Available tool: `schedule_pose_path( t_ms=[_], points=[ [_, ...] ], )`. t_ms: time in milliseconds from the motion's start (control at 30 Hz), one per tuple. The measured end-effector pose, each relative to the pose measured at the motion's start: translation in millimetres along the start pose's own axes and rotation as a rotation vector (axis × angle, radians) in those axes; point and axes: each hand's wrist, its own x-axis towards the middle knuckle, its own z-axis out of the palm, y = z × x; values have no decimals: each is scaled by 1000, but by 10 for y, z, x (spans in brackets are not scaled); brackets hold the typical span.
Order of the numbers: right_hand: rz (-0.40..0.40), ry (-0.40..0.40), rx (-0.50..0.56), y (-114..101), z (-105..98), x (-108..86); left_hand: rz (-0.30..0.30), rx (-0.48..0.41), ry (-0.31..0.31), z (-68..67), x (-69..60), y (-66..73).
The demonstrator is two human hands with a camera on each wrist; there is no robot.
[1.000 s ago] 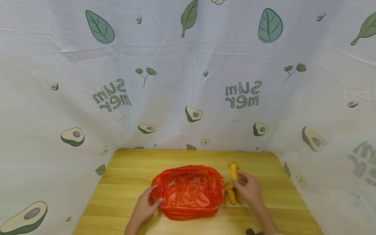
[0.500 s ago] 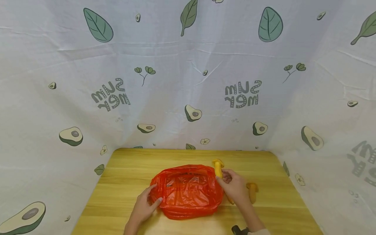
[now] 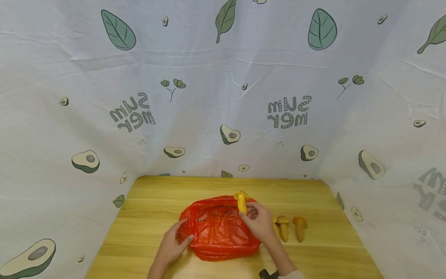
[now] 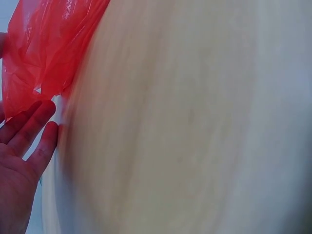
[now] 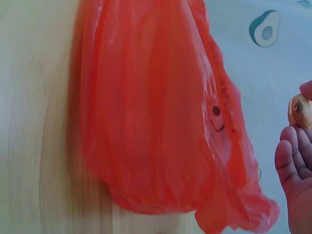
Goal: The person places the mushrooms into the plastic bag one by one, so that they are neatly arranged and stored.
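Note:
A red plastic bag (image 3: 223, 232) lies with its mouth spread wide on the wooden table. At its left side my left hand (image 3: 170, 244) touches the rim, fingers relaxed and spread; in the left wrist view those fingers (image 4: 34, 126) lie against the red plastic. Over the bag's right part, my right hand (image 3: 261, 223) pinches a yellow mushroom (image 3: 242, 202) by its stem, cap pointing away from me. Only the stem's end (image 5: 301, 111) of that mushroom shows at the edge of the right wrist view. The lower fingers of the right hand are partly hidden.
Right of the bag lie more mushrooms: one (image 3: 300, 228) apart, another (image 3: 283, 228) nearer the hand, and one partly covered by it. The wooden tabletop (image 3: 153, 193) ends at a hanging white cloth (image 3: 202, 112) with avocado and leaf prints.
My right hand has carried the mushroom leftward, from beside the other mushrooms to above the bag. The mushrooms on the table are now less covered. My left hand stays at the bag's rim.

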Motion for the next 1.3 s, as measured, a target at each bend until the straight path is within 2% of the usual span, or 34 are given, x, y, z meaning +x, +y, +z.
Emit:
schedule_pose_path(
  t_ms=[200,433,733,1067,1300],
  points=[
    [-29,-32,18,-60,197,-35,-12,7,-5,6,-7,-5],
    [-54,-128,3,-66,484,-63,-3,20,8,-9,-11,-5],
    [-68,-178,-4,-23,669,-98,-27,15,-5,16,-11,-25],
    [-19,-222,-18,-23,825,-122,-51,-2,-12,27,-12,13],
    [17,-250,-1,-28,952,-137,-28,8,0,27,-26,25]
  ],
)
